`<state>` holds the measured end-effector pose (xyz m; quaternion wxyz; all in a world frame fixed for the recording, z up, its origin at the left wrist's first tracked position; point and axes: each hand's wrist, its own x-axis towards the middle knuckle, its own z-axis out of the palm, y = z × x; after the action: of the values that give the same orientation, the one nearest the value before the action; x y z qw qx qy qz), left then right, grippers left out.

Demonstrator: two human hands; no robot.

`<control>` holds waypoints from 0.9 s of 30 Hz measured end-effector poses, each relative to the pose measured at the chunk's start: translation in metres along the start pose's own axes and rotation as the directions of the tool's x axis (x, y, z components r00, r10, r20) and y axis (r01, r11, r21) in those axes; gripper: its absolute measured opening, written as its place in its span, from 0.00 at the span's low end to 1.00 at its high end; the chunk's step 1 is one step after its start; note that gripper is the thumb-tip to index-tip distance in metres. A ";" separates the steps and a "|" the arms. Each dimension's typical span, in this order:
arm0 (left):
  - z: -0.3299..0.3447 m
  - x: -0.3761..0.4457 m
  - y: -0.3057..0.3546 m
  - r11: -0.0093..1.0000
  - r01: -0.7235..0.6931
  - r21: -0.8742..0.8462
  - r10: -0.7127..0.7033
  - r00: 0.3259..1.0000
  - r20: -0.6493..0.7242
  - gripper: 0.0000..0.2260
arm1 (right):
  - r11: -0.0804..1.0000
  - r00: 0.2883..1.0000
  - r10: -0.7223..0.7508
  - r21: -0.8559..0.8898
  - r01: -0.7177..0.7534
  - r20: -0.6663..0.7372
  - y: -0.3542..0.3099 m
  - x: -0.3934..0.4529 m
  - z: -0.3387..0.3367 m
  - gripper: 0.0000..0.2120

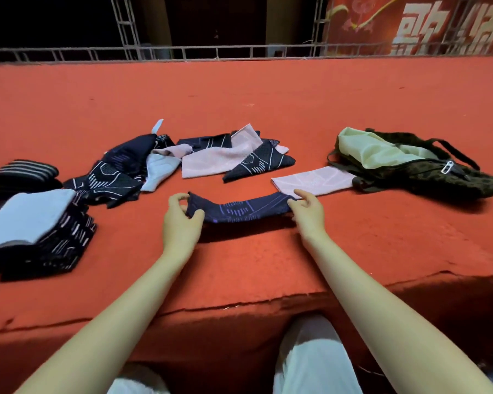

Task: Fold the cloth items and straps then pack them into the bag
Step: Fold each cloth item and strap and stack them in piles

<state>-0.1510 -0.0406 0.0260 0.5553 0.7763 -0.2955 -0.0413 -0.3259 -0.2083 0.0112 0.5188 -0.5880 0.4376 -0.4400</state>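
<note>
Item: navy cloth (241, 211), mid-fold above the red surface (239, 95). My left hand (180, 220) and right hand (308, 210) each pinch an end, stretching it flat for folding. Bag (427, 169) lies open at right, ready for packing.

Red carpeted platform (239, 95), metal railing (211, 51), red banner (439, 24) behind.

Even overhead light, soft shadows under cloths; background dark; wide-angle bending at edges; slight overall softness.

Red banner (427, 24): large white characters, cropped, unreadable.
</note>
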 end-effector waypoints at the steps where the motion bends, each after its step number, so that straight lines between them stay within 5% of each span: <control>1: -0.007 -0.002 -0.006 0.999 -0.018 0.030 0.018 1.000 -0.001 0.21 | 0.999 1.000 0.019 0.033 -0.018 -0.021 0.001 -0.002 0.007 0.15; 4: -0.019 0.001 -0.027 0.971 -0.088 0.222 0.083 0.996 0.034 0.24 | 0.999 0.998 -0.001 0.034 0.003 -0.060 0.007 -0.010 0.016 0.17; 9: -0.017 0.007 -0.030 0.891 -0.166 0.422 0.122 0.984 0.129 0.15 | 0.964 0.989 -0.150 -0.220 0.150 0.020 0.010 -0.015 0.019 0.23; 18: 0.009 0.007 -0.034 0.976 -0.085 0.199 0.058 0.989 0.135 0.11 | 0.991 0.995 -0.092 -0.106 0.087 -0.042 0.012 -0.015 0.017 0.31; 23: 0.007 0.010 -0.038 0.996 -0.074 0.056 0.070 0.994 0.079 0.10 | 0.933 0.999 0.012 0.360 -0.024 0.034 -0.004 -0.017 0.033 0.19; 27: 0.007 0.010 -0.039 0.991 -0.098 0.092 0.094 0.995 0.038 0.11 | 0.984 0.983 -0.079 0.173 0.049 0.168 -0.003 -0.020 0.062 0.12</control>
<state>-0.1292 -0.0430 -0.0087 0.5148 0.7855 -0.3432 -0.0135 -0.2695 -0.1747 0.0083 0.5884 -0.5920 0.3328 -0.4388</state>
